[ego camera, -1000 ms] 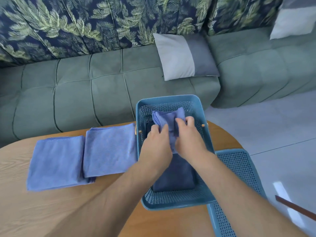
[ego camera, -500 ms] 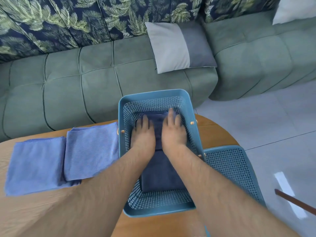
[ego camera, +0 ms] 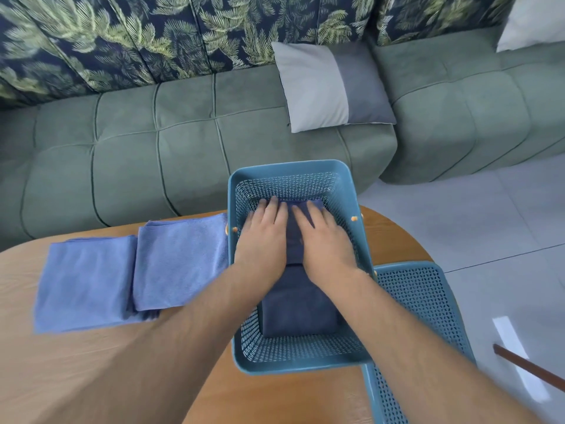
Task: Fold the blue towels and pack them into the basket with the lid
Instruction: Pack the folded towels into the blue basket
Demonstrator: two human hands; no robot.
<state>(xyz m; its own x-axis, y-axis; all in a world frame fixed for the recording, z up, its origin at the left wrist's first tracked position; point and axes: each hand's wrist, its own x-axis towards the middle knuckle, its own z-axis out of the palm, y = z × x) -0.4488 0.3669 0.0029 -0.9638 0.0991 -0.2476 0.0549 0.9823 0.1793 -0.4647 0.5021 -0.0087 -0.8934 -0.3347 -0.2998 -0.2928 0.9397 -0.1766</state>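
A teal mesh basket (ego camera: 360, 240) stands on the wooden table. Inside it lie folded blue towels: one at the far end (ego camera: 293, 237) and one at the near end (ego camera: 299, 304). My left hand (ego camera: 263, 237) and my right hand (ego camera: 324, 240) lie flat, palms down with straight fingers, pressing on the far towel. Two more folded blue towels lie on the table left of the basket, the nearer one (ego camera: 180, 261) overlapping the outer one (ego camera: 85, 283). The basket's teal lid (ego camera: 422, 304) lies flat to the right, partly under the basket.
The round wooden table (ego camera: 91, 377) ends just behind the basket. A green sofa (ego camera: 153, 154) with a grey cushion (ego camera: 330, 87) runs behind it. Grey tiled floor (ego camera: 477, 221) and a thin brown stick (ego camera: 532, 368) lie to the right.
A second ago both hands held a towel above the basket. They lowered it to the far end, then flattened on it and slid slightly farther forward.
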